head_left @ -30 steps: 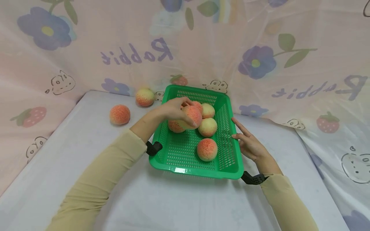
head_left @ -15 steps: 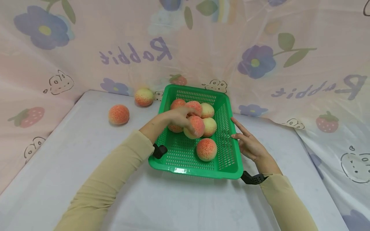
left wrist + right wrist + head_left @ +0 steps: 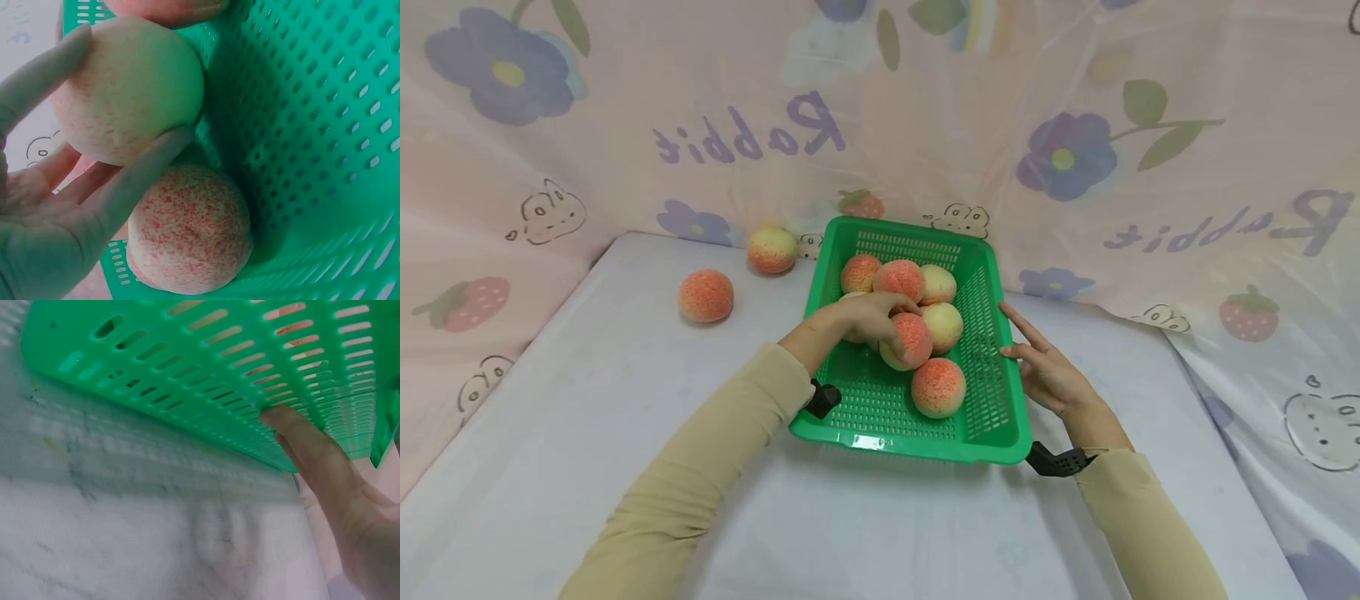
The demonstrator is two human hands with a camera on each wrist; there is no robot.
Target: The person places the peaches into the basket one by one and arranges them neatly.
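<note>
In the head view, my left hand (image 3: 871, 319) reaches down into a green plastic basket (image 3: 917, 451) and grips a peach (image 3: 913, 340) with a red and pale yellow skin. The left wrist view shows thumb and fingers spread around that peach (image 3: 134, 90), and a red-speckled peach (image 3: 190, 231) close by. Several more peaches lie in the basket, among them a red one (image 3: 938, 388) in front and a pale one (image 3: 942, 325) behind. My right hand (image 3: 1054, 377) rests against the basket's right side; in the right wrist view its fairly straight fingers touch the slotted wall (image 3: 169, 369).
Two peaches lie outside on the white-covered table (image 3: 760, 525): a reddish one (image 3: 706, 296) at left and a yellow-red one (image 3: 772, 250) near the back. A printed curtain (image 3: 925, 125) hangs right behind the basket.
My left hand has moved down and slightly forward to the right with its peach, lowering it among the other peaches towards the front one. The right hand has stayed at the basket's side.
</note>
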